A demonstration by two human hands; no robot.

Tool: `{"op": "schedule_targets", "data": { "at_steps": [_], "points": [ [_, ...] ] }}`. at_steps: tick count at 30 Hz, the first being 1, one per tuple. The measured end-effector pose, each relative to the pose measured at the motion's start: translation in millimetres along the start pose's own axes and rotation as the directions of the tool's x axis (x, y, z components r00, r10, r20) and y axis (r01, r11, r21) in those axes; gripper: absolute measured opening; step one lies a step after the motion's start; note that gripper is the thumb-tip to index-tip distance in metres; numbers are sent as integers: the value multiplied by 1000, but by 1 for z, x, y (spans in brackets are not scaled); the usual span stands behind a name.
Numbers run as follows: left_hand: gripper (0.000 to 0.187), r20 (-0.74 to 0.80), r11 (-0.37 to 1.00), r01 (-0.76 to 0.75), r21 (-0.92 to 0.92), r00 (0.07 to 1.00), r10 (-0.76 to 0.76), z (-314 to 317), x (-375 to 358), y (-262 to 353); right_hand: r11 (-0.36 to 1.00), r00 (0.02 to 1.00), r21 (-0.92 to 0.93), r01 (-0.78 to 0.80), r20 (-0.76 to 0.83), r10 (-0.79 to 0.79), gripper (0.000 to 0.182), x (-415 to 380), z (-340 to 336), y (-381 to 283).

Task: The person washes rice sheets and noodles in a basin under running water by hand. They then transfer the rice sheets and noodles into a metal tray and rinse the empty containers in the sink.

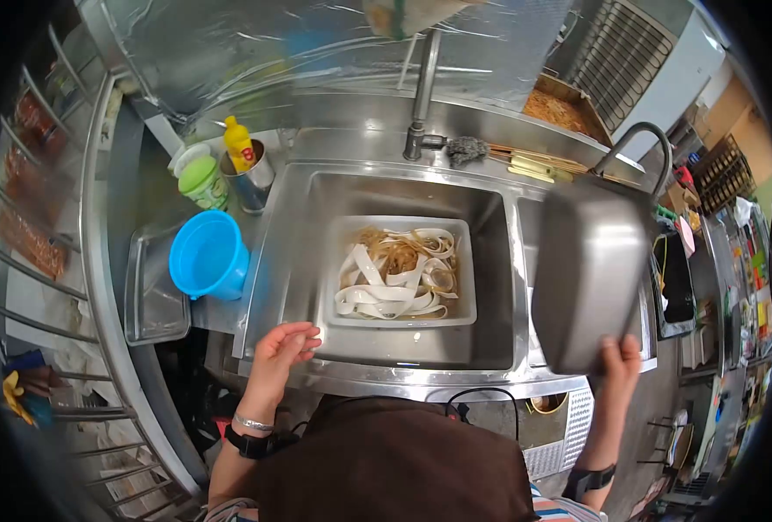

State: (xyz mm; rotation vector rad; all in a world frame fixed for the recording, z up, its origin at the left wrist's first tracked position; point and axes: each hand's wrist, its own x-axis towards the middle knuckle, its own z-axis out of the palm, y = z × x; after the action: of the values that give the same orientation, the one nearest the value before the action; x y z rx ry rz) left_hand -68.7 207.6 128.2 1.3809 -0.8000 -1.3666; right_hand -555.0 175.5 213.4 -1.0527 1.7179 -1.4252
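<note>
My right hand (621,357) grips the lower rim of a deep stainless steel pan (590,270). The pan is held tilted on its side above the right-hand part of the sink, its underside facing up and slightly blurred. My left hand (286,348) hovers over the sink's front left edge, fingers loosely bent, with nothing visible in it. Between the hands, in the sink basin (490,339), stands a pale rectangular tub (466,278). Broad white strips (377,291) and thin brownish strands (401,254) lie tangled inside it.
A blue bucket (208,252), a green-lidded tub (201,181) and a metal container (254,184) with a yellow bottle (239,143) stand left. Behind the sink are a faucet (421,104), a scrubber (466,150) and wooden sticks (547,161). A metal rack (42,304) borders the left.
</note>
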Motion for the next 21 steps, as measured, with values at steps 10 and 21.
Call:
{"op": "schedule_targets", "data": {
  "at_steps": [10,21],
  "points": [
    [36,-11,991,57,-122,998,-59,-9,-17,10,894,918,-290,342,305,-253,8,-31,10,-35],
    [42,-392,879,-41,-476,904,-170,-33,-101,23,-57,-488,539,840,706,-513,14,-61,231,-22]
  ]
}}
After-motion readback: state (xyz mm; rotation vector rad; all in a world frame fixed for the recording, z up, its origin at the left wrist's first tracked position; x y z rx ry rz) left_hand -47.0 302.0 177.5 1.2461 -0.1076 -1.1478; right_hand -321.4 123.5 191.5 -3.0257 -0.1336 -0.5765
